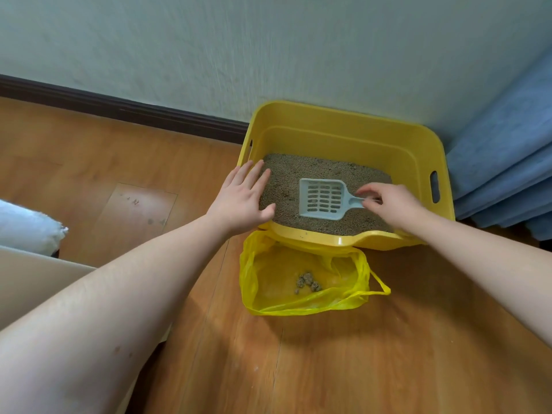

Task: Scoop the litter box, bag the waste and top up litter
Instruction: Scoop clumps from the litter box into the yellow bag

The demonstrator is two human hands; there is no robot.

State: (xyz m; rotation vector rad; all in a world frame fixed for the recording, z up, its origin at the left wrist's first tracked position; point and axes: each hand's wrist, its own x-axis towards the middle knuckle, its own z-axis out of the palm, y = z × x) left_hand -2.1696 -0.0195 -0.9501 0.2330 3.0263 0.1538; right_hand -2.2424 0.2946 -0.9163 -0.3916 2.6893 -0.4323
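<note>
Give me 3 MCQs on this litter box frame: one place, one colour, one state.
1. Where is the scoop?
A. on the litter in the litter box
B. in the bag
C. on the floor

2. What colour is the bag?
A. blue
B. yellow
C. white

3. What is the left hand doing?
A. gripping the scoop
B. holding the bag
C. resting open at the box's left rim

Key: A, the scoop lies on the grains; B, the plastic is yellow; C, its fingers are straight, while the right hand pinches the scoop handle.

left hand (243,198) flat, right hand (388,204) fingers curled
</note>
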